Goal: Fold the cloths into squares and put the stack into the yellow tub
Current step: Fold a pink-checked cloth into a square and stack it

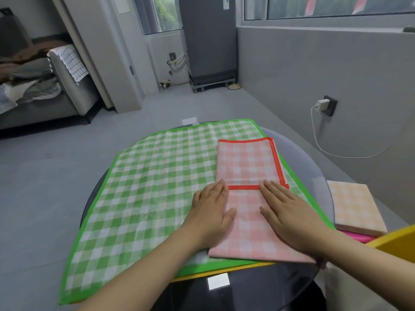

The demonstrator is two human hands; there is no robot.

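Observation:
A pink checked cloth with a red hem lies folded into a long strip on the right part of an unfolded green checked cloth. My left hand lies flat with straight fingers on the strip's left edge. My right hand presses flat on its right half, fingertips at the red hem. A yellow edge of another cloth shows under the green one. The yellow tub pokes in at the right edge.
The cloths cover a round dark glass table. A folded orange checked cloth sits on pink ones to the right of the table. A grey wall with a plugged charger is to the right, a sofa far left.

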